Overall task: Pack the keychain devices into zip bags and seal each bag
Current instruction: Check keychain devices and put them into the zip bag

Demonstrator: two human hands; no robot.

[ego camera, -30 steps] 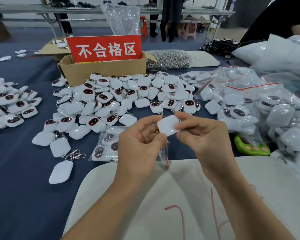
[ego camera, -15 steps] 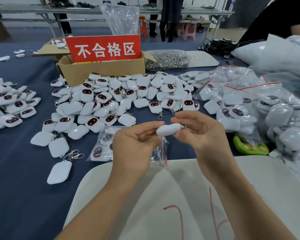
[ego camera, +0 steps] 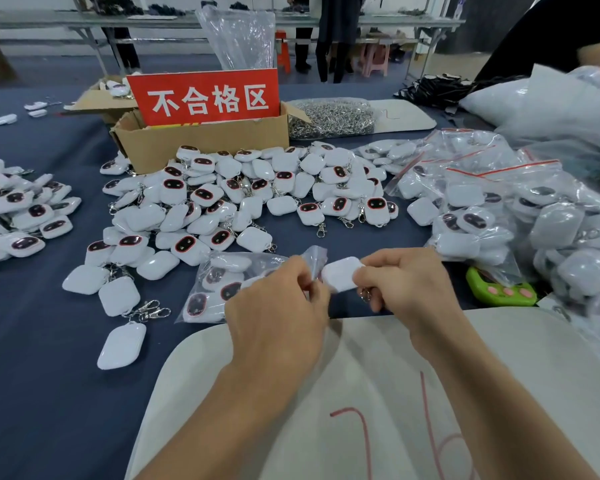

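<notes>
There is only one view, from a wide-angle camera on the person's head. It faces forward and down over the blue table (ego camera: 32, 375). The left hand (ego camera: 278, 317) and the right hand (ego camera: 409, 285) are very near, just below the middle, and both forearms (ego camera: 253, 410) enter from the bottom edge. The cardboard box (ego camera: 201, 147) is further away, and distant tables (ego camera: 413, 22) curve along the top edge

even bright overhead light, soft shadows, wide-angle bowing at edges.
</notes>
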